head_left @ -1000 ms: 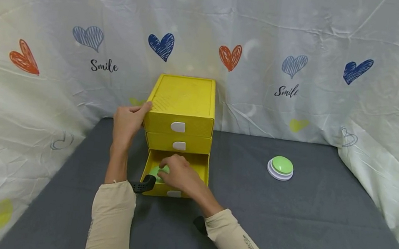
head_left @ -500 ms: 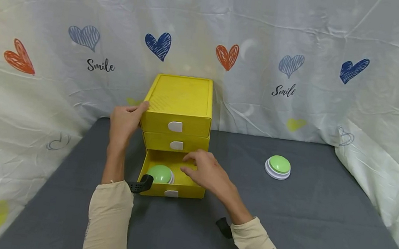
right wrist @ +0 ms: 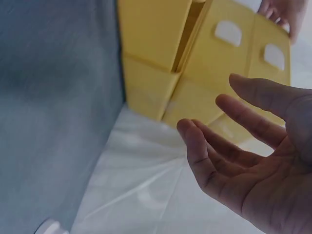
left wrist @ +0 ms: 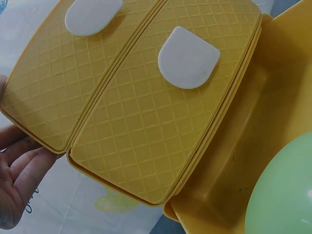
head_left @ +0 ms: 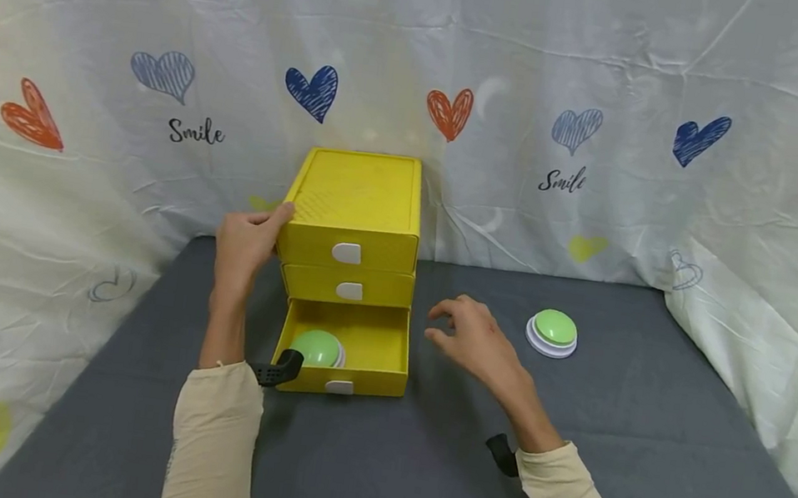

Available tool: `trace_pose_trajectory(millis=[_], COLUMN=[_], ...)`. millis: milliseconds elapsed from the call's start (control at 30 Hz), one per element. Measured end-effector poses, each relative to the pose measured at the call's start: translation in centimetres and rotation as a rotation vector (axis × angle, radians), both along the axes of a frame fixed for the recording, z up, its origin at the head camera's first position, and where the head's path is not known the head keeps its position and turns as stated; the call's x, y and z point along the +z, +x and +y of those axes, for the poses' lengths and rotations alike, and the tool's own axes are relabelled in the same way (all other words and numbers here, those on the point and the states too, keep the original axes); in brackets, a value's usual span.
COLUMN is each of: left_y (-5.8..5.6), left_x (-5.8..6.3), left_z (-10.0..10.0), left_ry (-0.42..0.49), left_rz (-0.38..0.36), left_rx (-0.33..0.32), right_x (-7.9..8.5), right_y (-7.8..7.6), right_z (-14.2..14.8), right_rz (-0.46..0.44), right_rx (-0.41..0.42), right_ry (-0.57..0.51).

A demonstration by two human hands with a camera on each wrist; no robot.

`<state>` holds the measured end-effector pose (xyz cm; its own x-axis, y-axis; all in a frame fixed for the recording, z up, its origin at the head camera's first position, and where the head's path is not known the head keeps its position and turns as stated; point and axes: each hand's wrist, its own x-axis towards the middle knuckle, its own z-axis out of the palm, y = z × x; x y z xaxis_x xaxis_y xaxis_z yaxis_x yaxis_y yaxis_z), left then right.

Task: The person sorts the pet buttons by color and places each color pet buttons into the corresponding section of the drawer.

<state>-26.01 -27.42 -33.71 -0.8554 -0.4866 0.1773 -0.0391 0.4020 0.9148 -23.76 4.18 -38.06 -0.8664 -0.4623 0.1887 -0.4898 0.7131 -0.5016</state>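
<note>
A yellow three-tier drawer cabinet (head_left: 361, 193) stands at the back of the table, its bottom drawer (head_left: 381, 383) pulled out. Inside that drawer, on its left side, sits a green dome button (head_left: 315, 347) with a white base. My left hand (head_left: 244, 245) grips the cabinet's upper left edge, thumb at the top corner and fingers along the side; the left wrist view shows those fingers (left wrist: 31, 170) against the side. To the right of the drawer, my right hand (head_left: 478, 339) hovers over the table with loosely bent fingers, holding nothing.
Another green button (head_left: 553, 330) on a white base sits on the dark grey table (head_left: 368, 481), right of my right hand. A white curtain (head_left: 516, 46) printed with hearts hangs behind and at both sides. The upper two drawers are closed, with white tabs.
My right hand has lifted away from the green button in the drawer and moved right, out past the drawer. My left hand stays on the cabinet. The view has shifted slightly.
</note>
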Motion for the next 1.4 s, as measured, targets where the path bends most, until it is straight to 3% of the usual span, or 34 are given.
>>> trace_pose_trajectory(millis=[500, 667, 1067, 1400], left_y=[0.4, 0.4, 0.4, 0.4], left_x=[0.2, 0.0, 0.2, 0.3], left_z=[0.1, 0.1, 0.2, 0.1], left_ry=[-0.019, -0.016, -0.015, -0.02], left_rz=[0.0, -0.016, -0.003, -0.022], left_rx=[0.005, 0.003, 0.005, 0.003], right_x=[-1.8, -2.8, -4.8, -5.7], right_y=[-2.1, -3.4, -5.7, -7.0], right_z=[6.7, 8.9, 11.9, 12.7], right_rz=[-0.017, -0.012, -0.101, -0.149], right_rx=[-0.151, -0.221, -0.33, -0.308], right_ry=[0.054, 0.133, 0.211, 0.214])
